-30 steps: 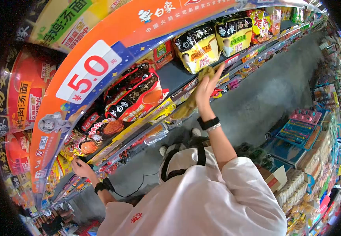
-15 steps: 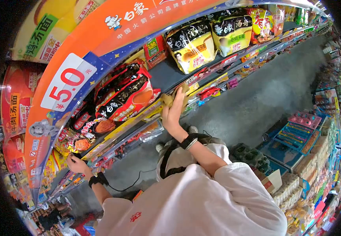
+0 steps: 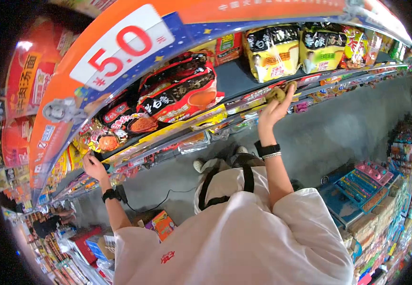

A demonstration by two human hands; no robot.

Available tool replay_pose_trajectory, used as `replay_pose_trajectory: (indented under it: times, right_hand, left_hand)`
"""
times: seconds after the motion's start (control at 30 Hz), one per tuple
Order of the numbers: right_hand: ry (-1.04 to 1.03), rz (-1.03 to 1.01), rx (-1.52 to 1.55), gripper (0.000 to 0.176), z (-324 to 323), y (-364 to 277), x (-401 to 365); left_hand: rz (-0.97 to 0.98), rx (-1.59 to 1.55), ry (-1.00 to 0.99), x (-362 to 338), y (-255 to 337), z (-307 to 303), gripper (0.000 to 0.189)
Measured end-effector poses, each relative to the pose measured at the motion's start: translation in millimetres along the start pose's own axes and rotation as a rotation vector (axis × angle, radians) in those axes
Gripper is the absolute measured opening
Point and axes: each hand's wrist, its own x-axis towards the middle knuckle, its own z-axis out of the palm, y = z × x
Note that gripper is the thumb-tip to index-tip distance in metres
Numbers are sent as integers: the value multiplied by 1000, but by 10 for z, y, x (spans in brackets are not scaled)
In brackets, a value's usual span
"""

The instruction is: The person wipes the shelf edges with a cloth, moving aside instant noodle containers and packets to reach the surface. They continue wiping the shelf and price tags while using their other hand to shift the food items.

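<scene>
A crumpled olive-brown cloth (image 3: 276, 95) is in my right hand (image 3: 275, 113), at the front edge of the shelf (image 3: 236, 78), below the yellow and black noodle packs (image 3: 273, 53). My left hand (image 3: 94, 167) is at the shelf's left end, its fingers bent at the edge beside a yellow pack; what they hold, if anything, is too small to tell. Red and black noodle packs (image 3: 179, 92) lie on the shelf between my hands.
An orange sign with a 5.0 price card (image 3: 123, 45) arches over the shelf. Blue trays of goods (image 3: 358, 187) stand at the right. A black cable (image 3: 165, 197) runs across the grey floor. An orange and purple box (image 3: 162, 225) is near my left elbow.
My right hand has moved right along the shelf edge with the cloth, from beside the red packs to below the yellow ones. My left hand stays at the left end. The view has shifted.
</scene>
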Motion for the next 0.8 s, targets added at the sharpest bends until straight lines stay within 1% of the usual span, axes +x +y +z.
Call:
replay_pose_trajectory:
  times: [0.03,0.07,0.13,0.17,0.2,0.27,0.3,0.33,0.37,0.4,0.43,0.47,0.5,0.53,0.57,0.6,0.63,0.67,0.7,0.73,0.8]
  right_hand:
    - [-4,-64,-40,50,-42,-6,25]
    - [-10,-33,-38,49,-90,-25,34]
    - [28,30,43,48,-161,-100,88]
    - [71,21,44,44,-191,-44,125]
    - [70,22,44,44,-243,42,132]
    - [123,243,115,39,-343,214,126]
    - [113,490,284,33,-406,204,138]
    - [147,655,381,29,-410,84,162]
    - [153,879,574,24,-446,130,149]
    - [160,1100,769,20,-501,214,127]
    - [167,1100,769,20,-560,298,23]
    - [-52,1170,958,18,-642,403,-115]
    - [-281,1224,1142,17,-715,446,-198]
    - [-191,1339,825,17,-569,26,-214]
    - [-207,1394,822,17,-490,-324,-260]
    - [-235,1501,749,18,-434,-569,-304]
    - [-311,1546,743,20,-432,-646,-429]
    - [-446,1574,877,22,-419,-638,-554]
    - [-508,1568,980,17,-372,-839,-576]
    - [-566,1555,1126,18,-381,-863,-644]
    - [-619,1546,1408,24,-355,-800,-722]
  left_hand:
    - [-51,-32,-26,15,22,-56,19]
    - [-56,-24,-24,20,-35,-101,19]
    - [-104,-63,69,57,-71,-204,20]
    - [-240,-119,109,51,-87,-287,21]
    - [-306,-209,156,110,-8,-419,21]
    - [-276,-255,267,146,-70,-640,23]
    - [-276,-252,268,151,-33,-770,23]
    - [-280,-270,265,128,87,-907,24]
    - [-283,-289,260,70,229,-999,25]
    - [-280,-407,206,-16,408,-1046,27]
    - [-343,-485,68,-180,515,-1058,28]
    - [-259,-501,-90,-279,834,-1066,31]
    - [-307,-697,-306,-333,1323,-1087,25]
    - [-440,-745,-511,-559,1521,-969,14]
    - [-110,-756,-709,-776,1625,-769,17]
    - [141,-750,-846,-841,1949,-680,37]
    - [-45,-705,-1169,-883,2300,-711,60]
    - [45,-699,-1272,-908,2546,-674,73]
    - [155,-742,-1175,-1070,2683,-545,66]
    - [166,-754,-1185,-1094,2829,-508,66]
    - [218,-789,-1074,-1104,3036,-440,52]
